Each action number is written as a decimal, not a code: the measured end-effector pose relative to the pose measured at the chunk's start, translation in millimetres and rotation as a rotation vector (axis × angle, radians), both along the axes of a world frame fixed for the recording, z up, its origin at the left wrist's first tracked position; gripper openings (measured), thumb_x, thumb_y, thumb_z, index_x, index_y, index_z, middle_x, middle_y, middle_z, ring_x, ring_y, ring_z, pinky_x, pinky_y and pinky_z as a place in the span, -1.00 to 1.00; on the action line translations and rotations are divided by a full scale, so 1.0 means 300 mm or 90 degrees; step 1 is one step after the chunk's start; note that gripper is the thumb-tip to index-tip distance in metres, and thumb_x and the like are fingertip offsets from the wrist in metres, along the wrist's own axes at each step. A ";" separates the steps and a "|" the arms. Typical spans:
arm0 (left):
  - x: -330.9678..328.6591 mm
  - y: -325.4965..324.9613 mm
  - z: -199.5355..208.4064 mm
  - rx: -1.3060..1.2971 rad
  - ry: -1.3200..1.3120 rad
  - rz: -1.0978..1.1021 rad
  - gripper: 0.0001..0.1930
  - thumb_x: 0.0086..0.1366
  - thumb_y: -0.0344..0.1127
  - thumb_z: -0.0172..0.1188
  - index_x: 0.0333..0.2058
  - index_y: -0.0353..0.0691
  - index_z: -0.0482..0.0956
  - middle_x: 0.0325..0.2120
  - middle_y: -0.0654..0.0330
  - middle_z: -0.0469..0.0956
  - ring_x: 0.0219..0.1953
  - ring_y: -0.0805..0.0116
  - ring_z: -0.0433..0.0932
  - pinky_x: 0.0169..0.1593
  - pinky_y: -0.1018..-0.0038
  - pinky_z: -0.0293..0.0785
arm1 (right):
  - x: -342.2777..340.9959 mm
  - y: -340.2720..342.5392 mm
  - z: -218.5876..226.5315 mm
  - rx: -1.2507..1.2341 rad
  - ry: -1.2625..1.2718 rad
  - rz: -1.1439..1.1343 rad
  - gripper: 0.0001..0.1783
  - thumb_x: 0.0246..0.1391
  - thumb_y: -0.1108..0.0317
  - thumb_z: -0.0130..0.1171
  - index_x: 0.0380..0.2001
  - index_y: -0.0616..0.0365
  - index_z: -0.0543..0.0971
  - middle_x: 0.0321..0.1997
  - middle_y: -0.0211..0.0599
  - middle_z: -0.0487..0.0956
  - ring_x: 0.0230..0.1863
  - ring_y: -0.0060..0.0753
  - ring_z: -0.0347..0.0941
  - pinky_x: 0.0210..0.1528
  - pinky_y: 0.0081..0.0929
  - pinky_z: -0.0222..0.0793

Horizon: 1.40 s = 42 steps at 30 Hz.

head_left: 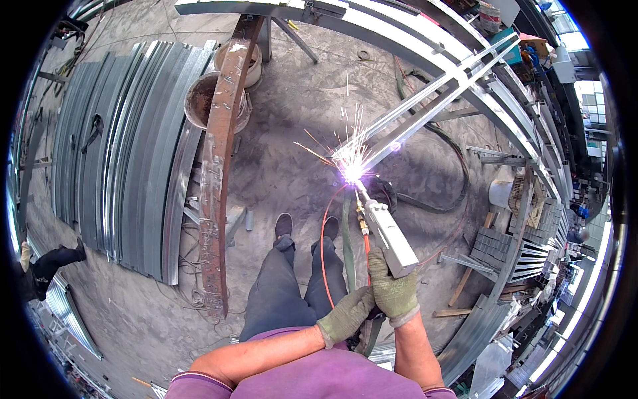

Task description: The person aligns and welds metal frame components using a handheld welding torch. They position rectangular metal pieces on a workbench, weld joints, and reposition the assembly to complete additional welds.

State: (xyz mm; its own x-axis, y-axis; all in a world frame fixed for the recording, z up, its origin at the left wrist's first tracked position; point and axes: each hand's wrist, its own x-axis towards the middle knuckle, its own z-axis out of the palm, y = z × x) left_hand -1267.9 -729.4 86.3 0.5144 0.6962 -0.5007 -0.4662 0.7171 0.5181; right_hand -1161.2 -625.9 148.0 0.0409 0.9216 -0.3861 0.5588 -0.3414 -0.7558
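My right hand (393,290), in a green work glove, is closed around the rear of a white handheld welding torch (391,238). The torch points up and away, and its tip meets the near end of metal bars (425,118) in a bright violet-white glare with flying sparks (353,159). Glare hides the exact contact spot. Against the right glove rests my gloved left hand (347,316), closed low by the torch's hose and cable; what its fingers grip is hidden. An orange hose (323,249) loops beside the torch.
A rusty beam (221,166) stands left of my legs, with buckets (203,101) behind it. Grey metal profiles (126,159) lie farther left. A long steel frame (392,36) curves across the back. Hoses (435,206) trail over the floor. Another person (50,269) is at far left.
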 end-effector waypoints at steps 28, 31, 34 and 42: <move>-0.018 -0.017 0.012 -0.036 -0.043 -0.013 -0.46 0.73 0.09 -0.04 0.18 -0.37 0.53 -0.08 0.25 0.63 -0.05 0.53 0.52 0.06 0.48 0.54 | 0.003 -0.033 -0.004 -0.006 0.000 0.006 -0.64 0.41 0.30 0.38 0.11 0.33 0.65 -0.12 -0.27 0.72 -0.16 -0.46 0.64 -0.13 -0.40 0.57; -0.011 -0.049 -0.025 -0.019 -0.024 -0.046 -0.48 0.74 0.05 -0.03 0.28 -0.33 0.48 0.03 0.24 0.62 0.04 0.53 0.52 0.16 0.47 0.52 | 0.008 -0.042 -0.009 -0.017 -0.003 0.007 -0.63 0.41 0.31 0.37 0.13 0.33 0.64 -0.11 -0.26 0.72 -0.15 -0.45 0.64 -0.12 -0.40 0.57; -0.006 -0.049 -0.014 -0.025 -0.028 -0.026 -0.48 0.73 0.06 -0.03 0.24 -0.34 0.50 -0.02 0.25 0.62 0.00 0.53 0.52 0.12 0.48 0.53 | 0.004 -0.046 -0.010 -0.002 0.000 0.004 -0.63 0.41 0.31 0.37 0.14 0.34 0.63 -0.12 -0.26 0.72 -0.15 -0.44 0.64 -0.11 -0.39 0.57; -0.008 -0.057 -0.015 -0.048 -0.042 -0.023 -0.48 0.74 0.06 -0.03 0.18 -0.36 0.53 -0.08 0.25 0.63 -0.06 0.54 0.52 0.06 0.50 0.53 | 0.005 -0.054 -0.008 -0.008 0.001 0.001 -0.65 0.41 0.33 0.37 0.11 0.34 0.64 -0.15 -0.31 0.70 -0.19 -0.49 0.61 -0.15 -0.40 0.56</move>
State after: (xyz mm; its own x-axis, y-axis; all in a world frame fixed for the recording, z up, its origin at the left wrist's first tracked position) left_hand -1270.4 -746.6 81.9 0.5718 0.6389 -0.5146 -0.4715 0.7692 0.4312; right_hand -1159.8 -642.0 145.5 0.0393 0.9168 -0.3974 0.5583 -0.3500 -0.7522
